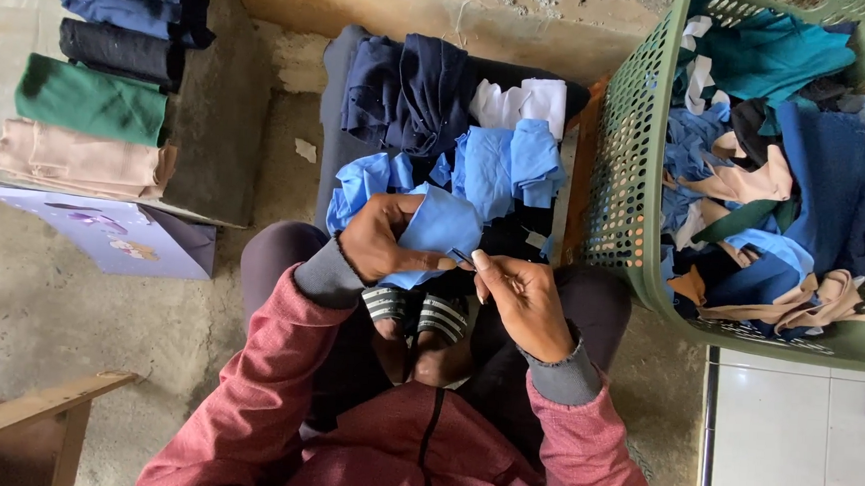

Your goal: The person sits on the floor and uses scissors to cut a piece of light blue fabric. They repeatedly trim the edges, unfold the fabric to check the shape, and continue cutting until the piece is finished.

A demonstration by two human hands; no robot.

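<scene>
My left hand grips a light blue cloth piece that trails up over a pile of dark blue and white fabric in front of my knees. My right hand pinches a small thin dark tool at the edge of the blue cloth, right beside my left thumb. I cannot tell what kind of tool it is. Both hands meet above my feet in striped sandals. Red sleeves with grey cuffs cover my arms.
A green perforated laundry basket full of mixed cloth pieces stands at my right. Folded stacks of blue, black, green and beige fabric lie on a ledge at the left. A wooden stool corner is at lower left; white tiles at lower right.
</scene>
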